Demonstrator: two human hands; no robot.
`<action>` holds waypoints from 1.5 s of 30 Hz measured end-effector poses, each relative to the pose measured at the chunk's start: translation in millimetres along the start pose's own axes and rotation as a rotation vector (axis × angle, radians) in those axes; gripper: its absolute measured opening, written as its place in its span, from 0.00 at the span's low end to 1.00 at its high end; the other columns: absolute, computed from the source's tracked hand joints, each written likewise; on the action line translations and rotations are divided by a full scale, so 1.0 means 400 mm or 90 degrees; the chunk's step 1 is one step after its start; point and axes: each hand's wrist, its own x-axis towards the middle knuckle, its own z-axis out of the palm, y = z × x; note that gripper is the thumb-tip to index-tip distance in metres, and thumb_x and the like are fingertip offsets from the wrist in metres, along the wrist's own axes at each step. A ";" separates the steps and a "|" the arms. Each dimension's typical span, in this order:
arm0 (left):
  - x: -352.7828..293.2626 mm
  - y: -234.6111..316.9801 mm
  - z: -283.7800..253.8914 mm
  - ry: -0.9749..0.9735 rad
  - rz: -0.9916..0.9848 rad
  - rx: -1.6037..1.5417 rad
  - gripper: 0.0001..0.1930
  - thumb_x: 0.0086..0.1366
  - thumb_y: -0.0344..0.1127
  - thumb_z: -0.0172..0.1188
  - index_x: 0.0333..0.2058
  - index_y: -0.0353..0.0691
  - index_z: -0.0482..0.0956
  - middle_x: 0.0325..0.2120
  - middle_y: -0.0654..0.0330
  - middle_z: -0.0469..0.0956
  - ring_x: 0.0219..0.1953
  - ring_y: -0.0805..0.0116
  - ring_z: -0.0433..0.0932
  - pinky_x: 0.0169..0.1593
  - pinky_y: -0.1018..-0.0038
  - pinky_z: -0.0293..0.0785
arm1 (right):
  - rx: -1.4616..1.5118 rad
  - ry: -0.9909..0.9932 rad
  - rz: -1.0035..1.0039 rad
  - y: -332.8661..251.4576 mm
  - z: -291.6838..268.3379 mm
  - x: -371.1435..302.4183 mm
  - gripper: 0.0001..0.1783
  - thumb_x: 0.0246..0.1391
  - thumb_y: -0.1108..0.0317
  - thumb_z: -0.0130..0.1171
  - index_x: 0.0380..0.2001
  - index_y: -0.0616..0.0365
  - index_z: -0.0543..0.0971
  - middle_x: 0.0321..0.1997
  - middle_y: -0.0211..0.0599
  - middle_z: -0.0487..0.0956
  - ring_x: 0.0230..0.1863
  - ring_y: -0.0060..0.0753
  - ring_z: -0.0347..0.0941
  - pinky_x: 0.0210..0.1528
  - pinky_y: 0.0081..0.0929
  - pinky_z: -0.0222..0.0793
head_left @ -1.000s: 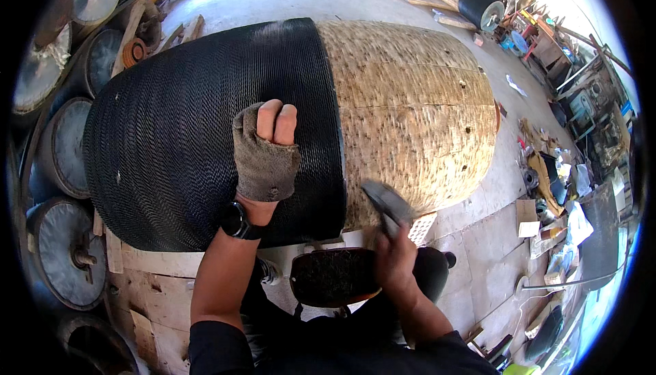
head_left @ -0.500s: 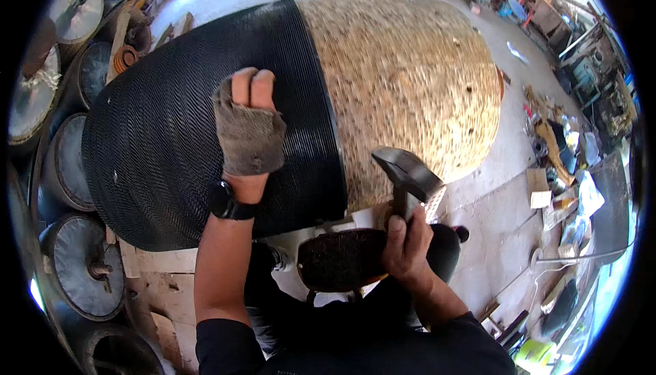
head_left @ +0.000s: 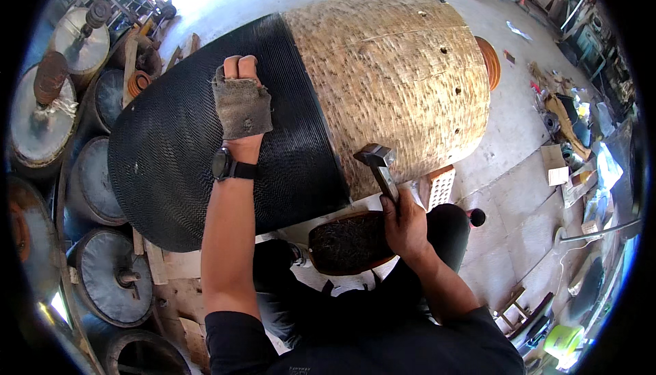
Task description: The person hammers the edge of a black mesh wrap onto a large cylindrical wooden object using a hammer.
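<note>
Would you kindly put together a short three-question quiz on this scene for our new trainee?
1. True or false: the right hand holds a hammer.
2. What does the gloved left hand rest on? A) the black ribbed part of the drum B) the bare tan part C) the floor
3. Fill in: the left wrist wears a black ____.

Key: 1 true; 2 A; 3 watch.

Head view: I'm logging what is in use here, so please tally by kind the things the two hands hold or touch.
Large drum, part black, part tan, under the gloved left hand: 1
Hammer, held in the right hand: 1
Total: 2
</note>
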 end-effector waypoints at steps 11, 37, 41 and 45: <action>-0.304 0.291 -0.095 0.006 -0.012 -0.337 0.16 0.61 0.23 0.59 0.48 0.35 0.74 0.37 0.53 0.77 0.39 0.55 0.77 0.47 0.60 0.73 | 0.070 -0.029 0.016 0.031 0.000 -0.039 0.11 0.65 0.65 0.56 0.37 0.62 0.69 0.24 0.56 0.74 0.27 0.61 0.72 0.29 0.44 0.67; -0.317 0.341 -0.092 -0.205 -0.181 -0.361 0.31 0.54 0.26 0.65 0.57 0.36 0.65 0.41 0.50 0.77 0.43 0.51 0.77 0.50 0.56 0.70 | -0.038 -0.043 -0.019 -0.018 0.008 -0.010 0.12 0.62 0.66 0.58 0.40 0.64 0.70 0.28 0.59 0.77 0.30 0.66 0.77 0.29 0.50 0.71; -0.322 0.340 -0.084 -0.289 -0.263 -0.408 0.33 0.53 0.28 0.67 0.58 0.36 0.65 0.42 0.50 0.76 0.44 0.51 0.76 0.52 0.56 0.68 | -0.031 -0.027 -0.051 -0.024 -0.006 -0.006 0.12 0.61 0.68 0.58 0.42 0.64 0.70 0.28 0.58 0.77 0.30 0.66 0.77 0.28 0.51 0.71; -0.295 0.356 -0.105 -0.198 -0.163 -0.270 0.33 0.54 0.27 0.66 0.58 0.35 0.65 0.39 0.51 0.75 0.44 0.54 0.76 0.53 0.57 0.68 | -0.062 -0.026 -0.033 -0.024 -0.010 -0.008 0.12 0.61 0.69 0.58 0.43 0.64 0.70 0.27 0.58 0.77 0.30 0.65 0.77 0.28 0.50 0.72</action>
